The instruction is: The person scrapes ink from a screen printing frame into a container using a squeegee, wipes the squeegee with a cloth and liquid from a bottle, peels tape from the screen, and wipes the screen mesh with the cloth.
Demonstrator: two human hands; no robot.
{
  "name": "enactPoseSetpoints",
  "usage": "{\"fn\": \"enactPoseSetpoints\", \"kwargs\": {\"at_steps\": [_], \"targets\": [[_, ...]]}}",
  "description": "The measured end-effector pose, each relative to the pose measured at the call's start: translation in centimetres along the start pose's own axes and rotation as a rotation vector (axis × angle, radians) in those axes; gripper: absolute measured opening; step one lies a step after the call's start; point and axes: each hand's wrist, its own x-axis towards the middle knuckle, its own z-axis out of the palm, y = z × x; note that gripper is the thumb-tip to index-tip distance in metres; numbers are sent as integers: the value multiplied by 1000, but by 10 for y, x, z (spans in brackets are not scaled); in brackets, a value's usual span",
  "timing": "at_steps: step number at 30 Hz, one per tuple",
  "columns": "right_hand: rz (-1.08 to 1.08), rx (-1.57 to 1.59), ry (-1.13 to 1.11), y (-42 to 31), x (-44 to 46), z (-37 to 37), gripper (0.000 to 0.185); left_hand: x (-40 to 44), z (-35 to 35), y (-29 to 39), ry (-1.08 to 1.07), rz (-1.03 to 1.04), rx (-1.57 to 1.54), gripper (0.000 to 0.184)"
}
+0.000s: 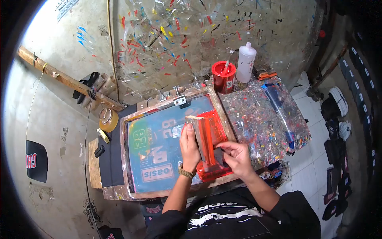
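Note:
A screen-printing squeegee (pixel 202 137) with red ink along its blade stands tilted above the screen, and my left hand (pixel 190 151) is closed around its wooden side. My right hand (pixel 238 160) pinches a small dark flat scraper (pixel 219 154), which lies against the lower part of the inked blade. Beneath both hands is the printing screen (pixel 159 185), a wooden frame with blue mesh. Its mesh carries several designs, among them an "oasis" box (pixel 156 173) and a green-tinted number. Wet red ink (pixel 217 172) covers the right part of the mesh, partly hidden by my hands.
A red ink can (pixel 223 81) with a stirrer in it and a white bottle (pixel 246 63) stand at the back of the paint-spattered table (pixel 254 119). A metal hinge clamp (pixel 180 101) sits on the frame's far edge. A yellowish jar (pixel 108 119) stands left.

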Motion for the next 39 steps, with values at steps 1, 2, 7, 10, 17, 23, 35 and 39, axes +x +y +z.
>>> {"fn": "enactPoseSetpoints", "kwargs": {"at_steps": [1, 2, 7, 10, 17, 23, 35, 39], "targets": [[-5, 0, 13, -12, 7, 1, 23, -6, 8, 11, -8, 35, 36, 45], [-14, 0, 26, -24, 14, 1, 25, -14, 21, 16, 21, 122, 46, 44], [-49, -76, 68, -15, 7, -9, 29, -17, 27, 12, 48, 89, 79, 42], [33, -81, -20, 6, -13, -17, 30, 5, 11, 17, 99, 129, 141, 42], [-179, -138, 78, -46, 7, -26, 39, 6, 4, 26, 210, 64, 365, 43], [-437, -826, 36, -61, 38, -7, 41, -6, 15, 44, 233, 114, 373, 38], [-601, -1113, -104, -31, 14, -7, 47, -6, 2, 36, 200, 58, 363, 37], [-628, -1071, 0, -49, 35, -3, 46, -17, 10, 40, 157, 70, 351, 34]]}}
